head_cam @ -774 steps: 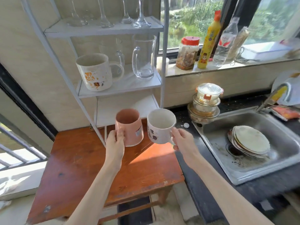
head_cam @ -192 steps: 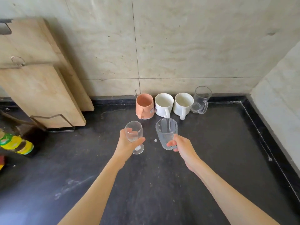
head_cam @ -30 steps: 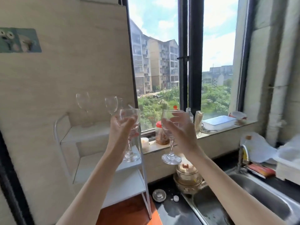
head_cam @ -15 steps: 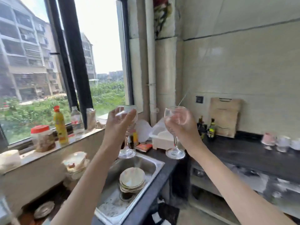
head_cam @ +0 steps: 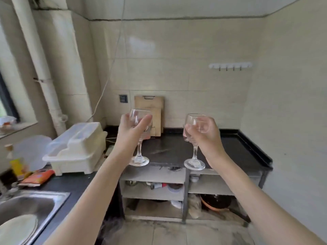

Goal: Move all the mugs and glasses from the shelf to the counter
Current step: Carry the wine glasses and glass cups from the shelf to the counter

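My left hand grips the bowl of a clear stemmed wine glass, held upright in the air. Another clear wine glass stands upright in my right hand, which wraps its bowl. Both glasses hang in front of the near edge of the black counter against the tiled wall. The shelf is out of view. The mugs and glasses set down earlier on the counter are hidden behind my hands or out of sight.
Wooden cutting boards lean on the wall behind the counter. A white dish rack sits left, beside a steel sink holding a plate. Open shelves with pots lie under the counter. A hook rail hangs on the wall.
My view has swung right from the window and sink to the black counter. Both hands still hold the wine glasses at the same height.
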Motion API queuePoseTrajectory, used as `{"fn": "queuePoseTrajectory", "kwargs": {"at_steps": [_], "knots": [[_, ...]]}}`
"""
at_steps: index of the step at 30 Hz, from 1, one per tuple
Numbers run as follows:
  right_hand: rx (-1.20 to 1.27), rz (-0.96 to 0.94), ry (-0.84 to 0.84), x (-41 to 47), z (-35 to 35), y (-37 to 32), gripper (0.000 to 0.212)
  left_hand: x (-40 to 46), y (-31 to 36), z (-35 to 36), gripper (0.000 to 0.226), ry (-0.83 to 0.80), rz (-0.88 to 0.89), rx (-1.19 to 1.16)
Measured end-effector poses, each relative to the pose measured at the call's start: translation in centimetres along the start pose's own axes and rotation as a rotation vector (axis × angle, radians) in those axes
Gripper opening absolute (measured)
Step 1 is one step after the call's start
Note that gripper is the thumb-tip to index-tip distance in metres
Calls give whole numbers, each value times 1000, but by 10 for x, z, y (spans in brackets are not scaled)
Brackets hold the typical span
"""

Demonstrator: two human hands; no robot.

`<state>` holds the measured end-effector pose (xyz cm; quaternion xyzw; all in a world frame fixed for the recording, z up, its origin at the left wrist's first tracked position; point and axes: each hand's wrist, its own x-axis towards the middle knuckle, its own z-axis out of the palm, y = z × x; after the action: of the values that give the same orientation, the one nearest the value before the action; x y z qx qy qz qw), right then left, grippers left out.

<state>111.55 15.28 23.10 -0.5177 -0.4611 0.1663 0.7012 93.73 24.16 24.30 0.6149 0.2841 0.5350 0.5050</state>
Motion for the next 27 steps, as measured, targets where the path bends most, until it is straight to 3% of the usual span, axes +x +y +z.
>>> {"fn": "queuePoseTrajectory", "kwargs": {"at_steps": [2, 9, 14, 20, 23, 25, 27], "knots": [[-41, 3, 71, 24, -28, 19, 30, 25, -19, 40, 72, -49, -24, -14], [-143, 28, 181, 138, -88, 88, 56, 140, -97, 152, 50, -196, -73, -103], [-242, 47, 166, 223, -122, 138, 37, 231, -132, 206, 48, -241, -89, -136], [-268, 103, 223, 298, -166, 202, 38, 300, -187, 276, 56, -345, -117, -73], [-245, 151, 211, 339, -187, 235, 51, 334, -223, 312, 59, -389, -182, -88], [-239, 186, 195, 370, -204, 258, 58, 358, -246, 338, 61, -392, -203, -87], [-262, 198, 171, 402, -224, 288, 52, 381, -272, 364, 59, -360, -211, -68]]}}
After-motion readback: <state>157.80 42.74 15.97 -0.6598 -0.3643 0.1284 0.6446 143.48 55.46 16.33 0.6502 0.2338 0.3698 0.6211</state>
